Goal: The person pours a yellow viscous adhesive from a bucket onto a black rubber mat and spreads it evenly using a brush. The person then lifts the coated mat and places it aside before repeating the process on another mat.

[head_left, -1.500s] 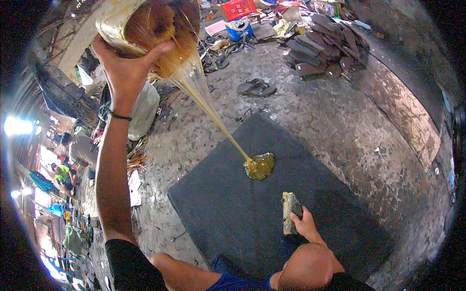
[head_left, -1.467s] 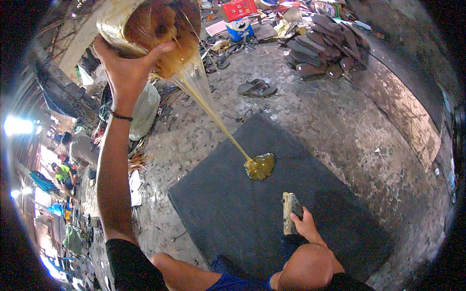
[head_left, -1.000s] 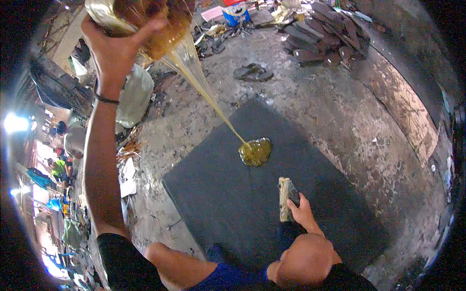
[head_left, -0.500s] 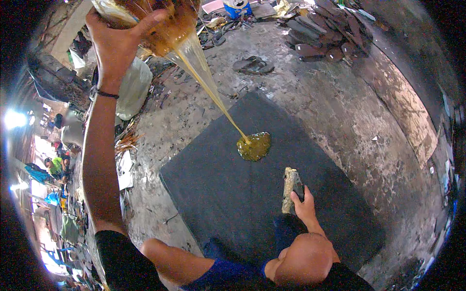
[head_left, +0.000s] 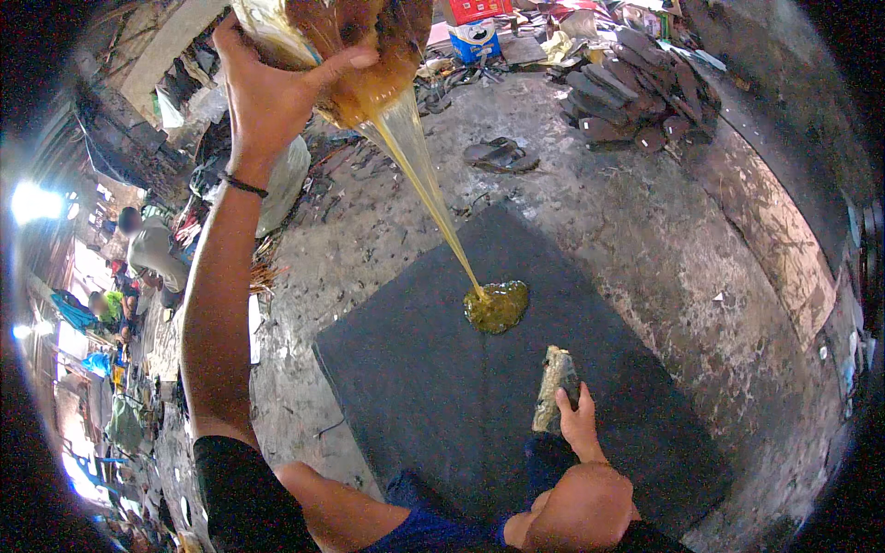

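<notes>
My left hand [head_left: 277, 103] is raised at the upper left, its fingers and thumb gripping a tilted container [head_left: 364, 90] coated with amber glue. From its lip a thick strand of glue [head_left: 431, 196] runs down into a shiny yellowish-green puddle [head_left: 498, 310] on a flat black sheet [head_left: 433, 378]. The container's top is cut off by the picture's edge. Low over the sheet, near my knee, my right hand [head_left: 579, 428] holds a block-shaped spreader [head_left: 553, 389] crusted with pale dried glue. The spreader is just nearer to me than the puddle.
A pair of dark sandals [head_left: 501, 155] lies on the stained concrete floor [head_left: 636, 217] beyond the sheet. Dark sole pieces [head_left: 636, 92] are heaped at the far right, beside a blue-and-red box [head_left: 475, 41]. People [head_left: 157, 251] are at the far left.
The view has shifted, so everything sits lower and further right. Glue still streams from the container, and the puddle looks slightly wider. Both hands keep their holds.
</notes>
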A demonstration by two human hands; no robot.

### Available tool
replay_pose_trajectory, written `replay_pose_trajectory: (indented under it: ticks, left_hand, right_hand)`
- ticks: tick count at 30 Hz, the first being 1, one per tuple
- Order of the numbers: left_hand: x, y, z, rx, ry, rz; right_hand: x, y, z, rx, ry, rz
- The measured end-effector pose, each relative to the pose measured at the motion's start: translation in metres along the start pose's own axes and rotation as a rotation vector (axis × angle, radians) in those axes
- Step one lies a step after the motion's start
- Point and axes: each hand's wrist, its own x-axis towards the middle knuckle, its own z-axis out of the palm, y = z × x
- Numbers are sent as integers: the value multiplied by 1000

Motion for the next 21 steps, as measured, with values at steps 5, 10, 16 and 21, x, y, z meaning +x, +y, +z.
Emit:
replay_pose_trajectory:
  ticks: [5,10,16,21]
  left_hand:
    - [-5,6,0,-116,-44,-36]
    - [-40,16,8,-289,-53,-246]
    - [-81,22,34,-745,15,-548]
    - [-99,27,43,-786,10,-880]
  right_hand:
    - [20,-55,-9,-130,274,-310]
    - [61,-217,1,-68,251,-837]
    - [106,-326,43,-214,296,-1273]
    - [89,-300,76,-237,167,-1166]
